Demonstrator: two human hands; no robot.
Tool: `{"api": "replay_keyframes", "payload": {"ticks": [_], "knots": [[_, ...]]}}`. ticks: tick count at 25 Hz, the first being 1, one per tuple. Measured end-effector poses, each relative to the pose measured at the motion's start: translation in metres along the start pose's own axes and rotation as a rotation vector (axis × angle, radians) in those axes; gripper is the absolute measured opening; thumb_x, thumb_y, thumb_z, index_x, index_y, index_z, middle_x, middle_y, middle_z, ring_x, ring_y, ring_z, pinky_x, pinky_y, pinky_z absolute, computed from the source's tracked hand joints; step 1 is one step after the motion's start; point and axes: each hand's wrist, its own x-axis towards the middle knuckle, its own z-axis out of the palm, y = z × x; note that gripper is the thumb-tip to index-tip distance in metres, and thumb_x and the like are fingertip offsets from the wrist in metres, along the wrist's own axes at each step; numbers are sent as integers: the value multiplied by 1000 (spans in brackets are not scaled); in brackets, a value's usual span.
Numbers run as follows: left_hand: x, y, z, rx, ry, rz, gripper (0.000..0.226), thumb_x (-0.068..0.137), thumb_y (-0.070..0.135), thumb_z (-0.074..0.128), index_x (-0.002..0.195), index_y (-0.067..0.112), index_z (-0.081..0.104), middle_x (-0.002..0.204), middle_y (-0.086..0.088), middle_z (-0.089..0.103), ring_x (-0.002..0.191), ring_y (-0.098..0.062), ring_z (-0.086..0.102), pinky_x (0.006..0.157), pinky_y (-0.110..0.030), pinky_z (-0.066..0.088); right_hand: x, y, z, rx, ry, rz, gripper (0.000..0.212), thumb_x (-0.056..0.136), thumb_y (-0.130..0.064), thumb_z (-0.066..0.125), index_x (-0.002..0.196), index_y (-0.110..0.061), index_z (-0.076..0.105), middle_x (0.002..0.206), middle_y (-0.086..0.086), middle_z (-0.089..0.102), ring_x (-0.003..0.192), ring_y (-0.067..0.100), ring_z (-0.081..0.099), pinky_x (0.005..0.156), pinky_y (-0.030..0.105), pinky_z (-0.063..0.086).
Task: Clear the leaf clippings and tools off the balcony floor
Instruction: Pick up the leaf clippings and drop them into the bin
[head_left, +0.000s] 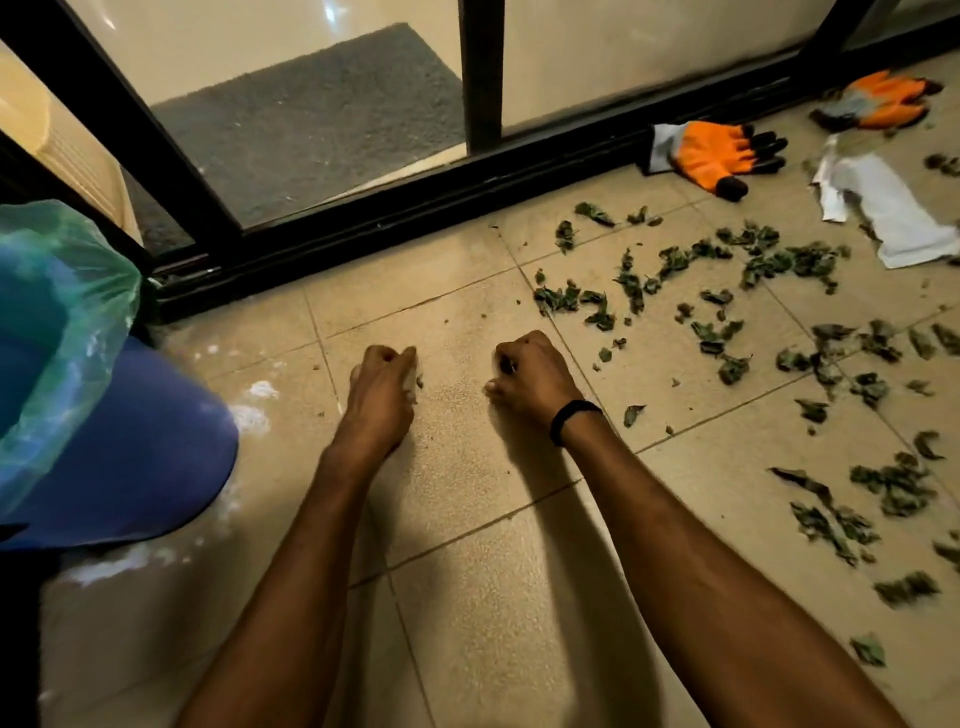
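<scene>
Both hands down on the tiled floor (467, 467), both in fists. Left hand (382, 387) is curled round a small pale scrap (412, 383) with a leaf bit at its edge. Right hand (530, 374) is curled tight too, can't tell if anything's inside. Risk 1: loose fistfuls likely shed crumbs on the carry to the bin (130, 457) at left. Its liner (67, 312) looks slack over the rim, so a drop near the edge could miss and land back on the floor. Risk 2: leaf clippings (727, 291) are all out to the right, scattered and dry-looking, and a forearm sweep or a knee would crush and spread them. Further out, white paper (883, 208) lies among them and could hide some bits. Gloves (717, 153) sit by the door track (415, 208). Fragments pushed that way could lodge in the groove, hard to pick out.
</scene>
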Motion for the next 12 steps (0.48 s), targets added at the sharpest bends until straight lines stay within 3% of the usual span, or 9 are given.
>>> {"api": "replay_keyframes", "payload": {"ticks": [2,4,7,12], "knots": [[2,-2,0,36,20,86,52,90,-6,58,139,13,55,135,-8,47,117,-27,50,90,-27,47,0,-3,11,-28,32,-102,8,85,-12,70,85,-4,68,96,7,50,77,12,51,55,9,32],[2,-6,2,6,74,137,39,88,-5,64,125,7,66,123,-9,57,107,-24,56,80,-19,43,-6,-3,19,-31,91,-129,11,88,-6,63,91,-1,73,99,10,56,75,7,51,58,5,34],[-4,-9,11,-81,202,136,23,87,3,69,109,5,75,102,-7,66,97,-25,59,76,-33,51,-12,-4,23,-86,139,-142,21,89,-4,57,96,-8,76,101,11,63,92,25,59,76,29,47],[-13,8,27,45,353,111,12,90,7,69,100,7,74,88,-9,62,86,-26,58,60,-33,47,-20,-21,22,-217,126,-104,30,90,4,41,97,-2,70,101,15,61,94,30,59,76,35,46]]}}
